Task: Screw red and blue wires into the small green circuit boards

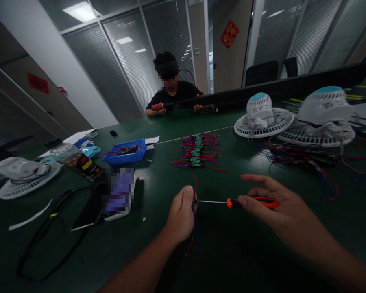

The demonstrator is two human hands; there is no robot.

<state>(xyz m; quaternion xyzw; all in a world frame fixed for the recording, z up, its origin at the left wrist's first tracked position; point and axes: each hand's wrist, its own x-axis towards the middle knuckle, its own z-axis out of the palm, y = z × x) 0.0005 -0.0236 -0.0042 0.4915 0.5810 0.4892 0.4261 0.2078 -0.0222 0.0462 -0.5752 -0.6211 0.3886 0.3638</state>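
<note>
Pinched in my left hand (pixel 179 215) is a small wired circuit board (pixel 194 200); the fingers hide most of it. Red and blue wires (pixel 194 228) stick out above and below the hand. My right hand (pixel 282 213) holds an orange and black screwdriver (pixel 233 202) level, thumb along the handle and index finger lifted off it. The metal shaft points left, and its tip reaches the board at my left fingers; exact contact is hidden. Beyond my hands, a row of green circuit boards (pixel 197 150) with red and blue wires lies on the table.
Upturned white fans (pixel 264 122) and loose wires (pixel 305 156) lie at the right. On the left are a blue tray (pixel 125 156), a bottle (pixel 85 165), a phone (pixel 90 207), a black cable (pixel 33 248) and another fan (pixel 29 177). Across the green table sits a person (pixel 183 91) holding a red-and-black tool.
</note>
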